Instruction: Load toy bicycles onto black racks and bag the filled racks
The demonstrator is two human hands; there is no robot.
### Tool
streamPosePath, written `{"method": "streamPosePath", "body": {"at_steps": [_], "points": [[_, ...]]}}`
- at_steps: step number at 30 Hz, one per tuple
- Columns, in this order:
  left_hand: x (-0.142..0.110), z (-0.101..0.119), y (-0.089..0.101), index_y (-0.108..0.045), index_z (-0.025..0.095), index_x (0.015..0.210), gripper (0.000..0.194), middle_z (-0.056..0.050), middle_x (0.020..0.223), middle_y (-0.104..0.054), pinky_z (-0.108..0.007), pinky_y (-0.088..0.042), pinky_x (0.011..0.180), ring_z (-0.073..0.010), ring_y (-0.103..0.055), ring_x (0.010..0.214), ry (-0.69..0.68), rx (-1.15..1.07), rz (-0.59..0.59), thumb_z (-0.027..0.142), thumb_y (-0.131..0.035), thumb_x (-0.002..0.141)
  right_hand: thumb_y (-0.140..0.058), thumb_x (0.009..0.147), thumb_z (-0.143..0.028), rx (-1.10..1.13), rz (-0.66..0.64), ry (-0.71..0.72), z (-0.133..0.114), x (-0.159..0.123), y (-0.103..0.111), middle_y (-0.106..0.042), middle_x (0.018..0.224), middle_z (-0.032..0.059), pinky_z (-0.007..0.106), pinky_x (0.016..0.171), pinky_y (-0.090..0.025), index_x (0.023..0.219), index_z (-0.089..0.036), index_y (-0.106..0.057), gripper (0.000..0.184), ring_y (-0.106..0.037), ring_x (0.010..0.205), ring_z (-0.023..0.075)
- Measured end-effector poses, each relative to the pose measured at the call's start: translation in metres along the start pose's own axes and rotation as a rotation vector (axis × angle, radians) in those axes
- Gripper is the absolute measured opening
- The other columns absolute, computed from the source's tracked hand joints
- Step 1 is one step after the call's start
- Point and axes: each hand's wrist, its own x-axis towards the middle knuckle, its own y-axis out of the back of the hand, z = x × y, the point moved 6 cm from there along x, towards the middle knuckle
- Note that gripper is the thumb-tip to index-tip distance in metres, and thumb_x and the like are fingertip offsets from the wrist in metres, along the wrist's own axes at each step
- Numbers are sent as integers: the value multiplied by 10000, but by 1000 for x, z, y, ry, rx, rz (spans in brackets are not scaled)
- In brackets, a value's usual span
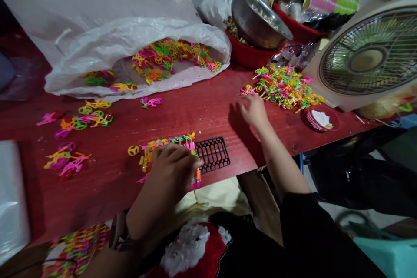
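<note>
My left hand (174, 160) is over a black plastic rack (213, 154) near the table's front edge. Its fingers are curled together with thumb and forefinger close; what they grip, if anything, is hidden. Colourful plastic toy pieces (146, 156) fill the rack's left part, partly under this hand, while the open slots show at its right. My right hand (256, 110) reaches to the left edge of a heap of small bright plastic parts (286, 87). The thumb stands apart from the bent fingers, and no held piece can be made out.
A white plastic bag (137, 91) of colourful pieces lies open at the back. Loose toy pieces (70, 160) lie at left on the red table (202, 104). A small pink basket (319, 120), a metal bowl (257, 17) and a fan (365, 61) stand at right.
</note>
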Motion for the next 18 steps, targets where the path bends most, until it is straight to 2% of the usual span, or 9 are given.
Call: {"method": "streamPosePath", "body": {"at_steps": [1, 4, 7, 9, 13, 16, 18], "points": [[0, -1, -1, -715, 233, 867, 172, -29, 931, -729, -440, -374, 857, -256, -585, 938, 0, -2, 6, 228, -609, 1002, -530, 969, -175, -117, 31, -54, 20, 20, 4, -622, 1382, 226, 506, 1131, -404, 1351, -99, -665, 413, -536, 1306, 340], [0, -3, -2, -712, 232, 853, 176, -26, 908, -725, -436, -373, 849, -256, -582, 926, -11, -12, 20, 223, -612, 998, -429, 965, -87, -345, -90, -126, 60, 57, -4, -437, 1618, 170, 614, 1141, -332, 1540, -174, -498, 585, -344, 1465, 370], [-1, -4, -1, -718, 239, 882, 167, -29, 902, -717, -430, -376, 844, -259, -574, 944, -8, -6, 13, 229, -605, 1006, -371, 979, -68, -445, -163, -97, 60, 57, -17, -496, 1581, 151, 673, 1113, -295, 1542, -207, -485, 591, -294, 1463, 376], [-3, -5, 1, -718, 243, 895, 161, -33, 903, -711, -428, -383, 844, -259, -566, 942, 3, 8, -11, 247, -605, 1010, -366, 988, -82, -472, -188, -41, 42, 39, -24, -567, 1495, 176, 668, 1088, -308, 1530, -204, -496, 570, -360, 1396, 385], [-11, -7, 4, -711, 246, 952, 109, -45, 964, -714, -433, -403, 846, -267, -560, 954, 8, 10, -62, 237, -614, 1000, -419, 1022, -194, -453, -279, 75, -4, -22, -30, -613, 1346, 241, 619, 1034, -362, 1473, -133, -546, 472, -465, 1250, 398], [-15, -7, 8, -701, 248, 1003, 104, -44, 991, -714, -441, -417, 847, -262, -563, 936, 1, -9, -64, 216, -602, 1000, -489, 1018, -222, -279, -302, 113, -21, -62, -23, -658, 1221, 203, 504, 998, -421, 1297, -141, -673, 344, -539, 1157, 341], [-17, -7, 10, -690, 246, 1050, 109, -47, 1054, -715, -446, -429, 853, -257, -579, 950, -9, -23, -60, 232, -589, 1013, -576, 987, -228, -89, -321, 82, -17, -79, -17, -688, 1082, 153, 394, 909, -464, 1120, -152, -738, 223, -602, 1007, 267]]}}
